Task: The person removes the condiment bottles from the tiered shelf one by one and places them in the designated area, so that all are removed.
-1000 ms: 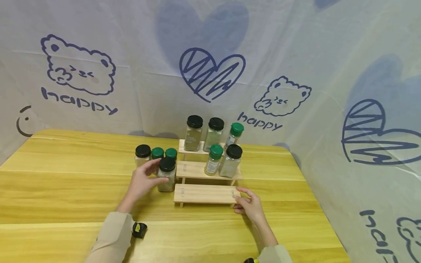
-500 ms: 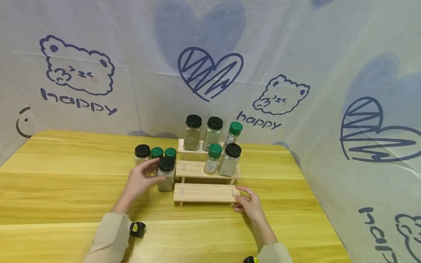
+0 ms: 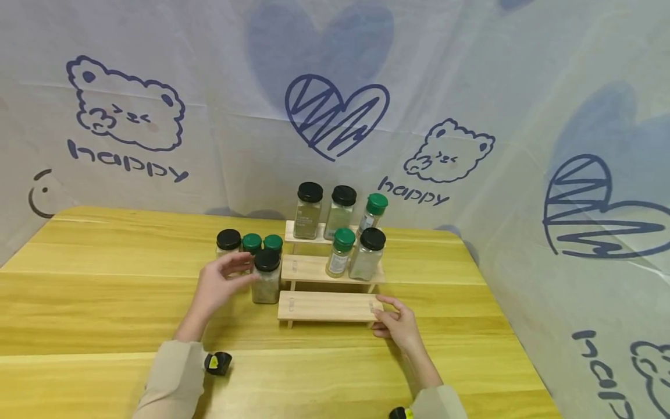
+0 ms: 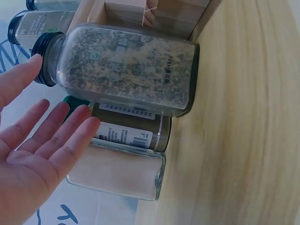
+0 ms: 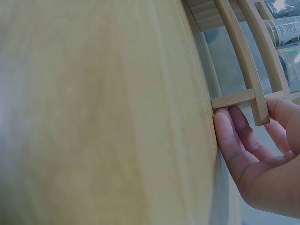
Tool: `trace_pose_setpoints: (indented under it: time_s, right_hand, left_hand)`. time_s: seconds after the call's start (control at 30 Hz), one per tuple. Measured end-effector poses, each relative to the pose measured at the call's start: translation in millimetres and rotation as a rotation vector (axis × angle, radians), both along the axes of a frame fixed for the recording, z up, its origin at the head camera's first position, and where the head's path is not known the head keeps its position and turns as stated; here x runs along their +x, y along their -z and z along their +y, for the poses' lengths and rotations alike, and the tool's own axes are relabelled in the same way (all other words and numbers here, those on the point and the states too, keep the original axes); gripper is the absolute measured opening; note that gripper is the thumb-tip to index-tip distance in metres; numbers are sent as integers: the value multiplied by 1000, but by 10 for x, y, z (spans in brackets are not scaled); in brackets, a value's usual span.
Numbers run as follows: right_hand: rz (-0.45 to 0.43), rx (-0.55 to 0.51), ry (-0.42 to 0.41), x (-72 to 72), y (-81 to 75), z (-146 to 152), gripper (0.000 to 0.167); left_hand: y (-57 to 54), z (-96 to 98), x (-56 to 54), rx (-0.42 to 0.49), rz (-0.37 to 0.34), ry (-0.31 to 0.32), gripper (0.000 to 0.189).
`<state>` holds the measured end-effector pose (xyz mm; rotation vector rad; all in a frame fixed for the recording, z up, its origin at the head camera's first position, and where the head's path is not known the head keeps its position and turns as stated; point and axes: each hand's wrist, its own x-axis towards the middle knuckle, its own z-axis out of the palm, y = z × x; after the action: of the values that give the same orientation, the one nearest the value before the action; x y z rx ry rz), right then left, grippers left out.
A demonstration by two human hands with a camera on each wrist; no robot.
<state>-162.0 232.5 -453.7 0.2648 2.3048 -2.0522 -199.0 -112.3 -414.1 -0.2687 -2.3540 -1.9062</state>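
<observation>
A square spice jar [image 3: 266, 286] with a black lid stands upright on the table, left of the tiered wooden rack [image 3: 331, 306]. In the left wrist view, speckled contents fill this jar [image 4: 129, 68]. My left hand [image 3: 216, 283] is beside it with fingers spread and relaxed, holding nothing; the thumb tip comes close to the lid, and whether it touches I cannot tell. At the right end of the lowest step, my right hand [image 3: 398, 327] pinches the rack, thumb above and fingers below. The right wrist view shows the fingers [image 5: 234, 140] against the rack's leg.
Behind the speckled jar stand a black-lidded jar [image 3: 228, 240] and two green-lidded jars [image 3: 252, 242]. The middle step bears a green-lidded jar [image 3: 341, 256] and a black-lidded jar [image 3: 368, 256]. On the top step are several jars, among them a brownish one [image 3: 307, 214]. A printed cloth [image 3: 235, 145] hangs behind the table.
My left hand has drawn slightly left, away from the speckled jar, and its fingers have loosened. The jar stays where it was. My right hand keeps its place on the rack.
</observation>
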Motion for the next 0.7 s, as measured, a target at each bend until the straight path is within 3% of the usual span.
trace_pose_setpoints:
  time_s: [0.37,0.7]
  right_hand:
    - [1,5,-9,6,-12,1,36]
    - [3,12,-4,4,-16,-2,35]
  left_hand:
    - [-43,-29,47,-83,21,-95,29]
    - [-89,-27,84,-99,-2,-76,28]
